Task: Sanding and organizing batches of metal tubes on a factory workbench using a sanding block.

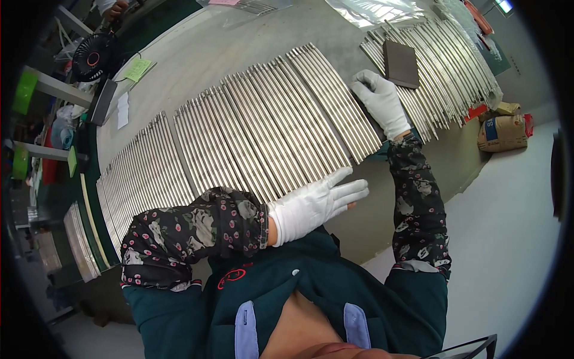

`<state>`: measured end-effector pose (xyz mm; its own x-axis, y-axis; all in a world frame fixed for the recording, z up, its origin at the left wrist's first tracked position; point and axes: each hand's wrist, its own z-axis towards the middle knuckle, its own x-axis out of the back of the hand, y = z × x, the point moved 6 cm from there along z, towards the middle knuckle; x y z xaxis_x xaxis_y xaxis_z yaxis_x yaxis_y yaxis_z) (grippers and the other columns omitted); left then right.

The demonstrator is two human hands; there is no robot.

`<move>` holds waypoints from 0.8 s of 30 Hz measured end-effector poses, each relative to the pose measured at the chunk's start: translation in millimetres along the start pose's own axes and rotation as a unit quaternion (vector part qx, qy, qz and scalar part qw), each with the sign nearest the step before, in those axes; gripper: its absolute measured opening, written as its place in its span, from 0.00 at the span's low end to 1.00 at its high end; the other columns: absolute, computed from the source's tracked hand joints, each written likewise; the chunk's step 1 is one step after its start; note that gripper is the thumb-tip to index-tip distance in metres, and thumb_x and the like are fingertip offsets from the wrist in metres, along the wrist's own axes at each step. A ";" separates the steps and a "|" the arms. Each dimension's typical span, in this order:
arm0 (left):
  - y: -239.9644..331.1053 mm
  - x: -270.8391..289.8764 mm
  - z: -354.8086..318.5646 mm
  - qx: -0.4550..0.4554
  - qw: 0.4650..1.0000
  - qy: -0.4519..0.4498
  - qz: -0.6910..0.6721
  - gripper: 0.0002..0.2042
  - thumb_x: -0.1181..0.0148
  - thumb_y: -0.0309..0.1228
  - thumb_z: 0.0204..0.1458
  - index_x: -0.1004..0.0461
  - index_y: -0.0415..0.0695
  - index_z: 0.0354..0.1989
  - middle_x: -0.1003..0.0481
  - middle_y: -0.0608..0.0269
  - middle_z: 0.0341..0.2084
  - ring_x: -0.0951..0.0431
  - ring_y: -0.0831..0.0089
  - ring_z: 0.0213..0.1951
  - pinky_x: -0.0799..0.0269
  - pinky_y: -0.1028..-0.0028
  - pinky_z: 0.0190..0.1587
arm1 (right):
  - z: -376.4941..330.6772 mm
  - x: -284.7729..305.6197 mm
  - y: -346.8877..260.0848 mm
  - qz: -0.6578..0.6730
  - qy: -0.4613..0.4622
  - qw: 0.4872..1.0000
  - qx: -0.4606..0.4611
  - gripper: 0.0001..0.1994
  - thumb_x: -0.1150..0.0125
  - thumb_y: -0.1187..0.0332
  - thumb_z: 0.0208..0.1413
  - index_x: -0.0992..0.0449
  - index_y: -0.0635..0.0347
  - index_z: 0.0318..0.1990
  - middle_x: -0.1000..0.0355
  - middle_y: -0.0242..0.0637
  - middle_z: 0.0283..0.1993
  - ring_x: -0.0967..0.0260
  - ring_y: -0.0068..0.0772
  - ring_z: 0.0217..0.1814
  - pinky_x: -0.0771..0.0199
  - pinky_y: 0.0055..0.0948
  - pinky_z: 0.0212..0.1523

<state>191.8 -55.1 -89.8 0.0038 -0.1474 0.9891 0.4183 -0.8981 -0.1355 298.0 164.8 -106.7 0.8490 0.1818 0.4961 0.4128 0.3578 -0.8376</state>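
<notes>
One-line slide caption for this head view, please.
White-gloved left hand lies flat at the near ends of metal rods rowed across a table; right hand presses their far edge.

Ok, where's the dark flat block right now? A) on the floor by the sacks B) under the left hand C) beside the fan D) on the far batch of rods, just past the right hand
D: the block lies on the far rods, just beyond the right hand; the left hand rests flat at the near rods' ends.
</notes>
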 end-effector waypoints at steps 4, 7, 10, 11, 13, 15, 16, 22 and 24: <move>-11.0 -16.2 1.3 0.076 0.997 -0.012 0.007 0.21 0.51 0.31 0.58 0.25 0.38 0.59 0.45 0.61 0.74 0.44 0.65 0.72 0.53 0.60 0.77 | -0.6 0.6 2.1 0.037 0.014 0.999 0.009 0.07 0.37 0.71 0.60 0.21 0.67 0.41 0.22 0.34 0.30 0.30 0.16 0.31 0.28 0.22 0.37; -14.4 -17.4 -4.0 0.089 0.995 -0.036 0.021 0.22 0.48 0.30 0.56 0.25 0.39 0.59 0.44 0.61 0.73 0.44 0.64 0.72 0.52 0.62 0.77 | -0.6 1.1 2.8 0.025 0.011 0.999 0.031 0.07 0.37 0.72 0.60 0.21 0.67 0.40 0.24 0.33 0.28 0.33 0.14 0.29 0.29 0.21 0.33; -14.6 -4.1 -6.2 0.075 0.997 0.000 -0.016 0.24 0.45 0.32 0.54 0.26 0.37 0.60 0.44 0.60 0.73 0.46 0.61 0.73 0.51 0.61 0.76 | -0.2 1.2 5.6 0.037 0.002 0.999 0.023 0.06 0.38 0.72 0.60 0.21 0.66 0.40 0.26 0.30 0.28 0.35 0.13 0.30 0.30 0.20 0.35; -14.5 -0.8 -7.2 0.072 0.995 -0.005 -0.067 0.31 0.38 0.38 0.50 0.31 0.36 0.63 0.45 0.56 0.73 0.47 0.59 0.74 0.52 0.56 0.76 | -0.2 1.3 8.8 0.025 -0.001 1.000 -0.008 0.06 0.37 0.72 0.60 0.21 0.66 0.40 0.26 0.28 0.29 0.35 0.12 0.32 0.31 0.20 0.36; -18.6 12.3 -17.0 0.092 0.983 0.038 -0.155 0.36 0.33 0.42 0.47 0.34 0.37 0.65 0.44 0.54 0.73 0.48 0.59 0.74 0.53 0.53 0.75 | -0.4 3.1 2.0 0.018 0.006 1.000 0.020 0.08 0.38 0.73 0.60 0.22 0.66 0.45 0.23 0.31 0.33 0.32 0.15 0.32 0.29 0.20 0.37; -27.7 22.6 -33.3 0.122 0.968 0.078 -0.203 0.43 0.28 0.47 0.42 0.37 0.38 0.66 0.43 0.51 0.72 0.49 0.57 0.75 0.55 0.48 0.75 | -1.2 -0.3 -3.5 -0.038 -0.023 0.999 0.015 0.16 0.38 0.69 0.61 0.26 0.66 0.54 0.22 0.40 0.47 0.26 0.30 0.43 0.26 0.28 0.46; -35.3 26.9 -47.5 0.156 0.965 0.096 -0.187 0.42 0.29 0.49 0.44 0.37 0.39 0.65 0.43 0.49 0.71 0.49 0.54 0.75 0.55 0.47 0.74 | -3.6 -3.6 -19.4 -0.143 -0.024 0.982 0.118 0.19 0.40 0.64 0.61 0.26 0.65 0.56 0.24 0.44 0.51 0.28 0.36 0.48 0.27 0.33 0.50; -60.6 11.5 -123.4 0.266 0.949 0.010 -0.168 0.40 0.44 0.59 0.55 0.40 0.40 0.68 0.45 0.38 0.71 0.47 0.43 0.72 0.58 0.41 0.72 | -19.6 -46.4 -52.8 -0.408 -0.161 0.859 0.266 0.41 0.50 0.39 0.61 0.42 0.62 0.71 0.45 0.61 0.72 0.52 0.64 0.77 0.53 0.60 0.73; -53.9 11.1 -135.8 0.275 0.946 0.026 -0.169 0.41 0.45 0.59 0.55 0.41 0.40 0.68 0.45 0.38 0.70 0.47 0.41 0.72 0.57 0.40 0.72 | -28.5 -61.5 -68.0 -0.391 -0.186 0.852 0.295 0.41 0.49 0.41 0.60 0.42 0.65 0.70 0.47 0.63 0.72 0.54 0.64 0.77 0.56 0.59 0.75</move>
<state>45.9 -64.6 -79.4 -0.2526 0.0772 0.9645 0.7970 -0.5485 0.2527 227.2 103.2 -86.8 0.1830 -0.0848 0.9795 0.4731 0.8809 -0.0121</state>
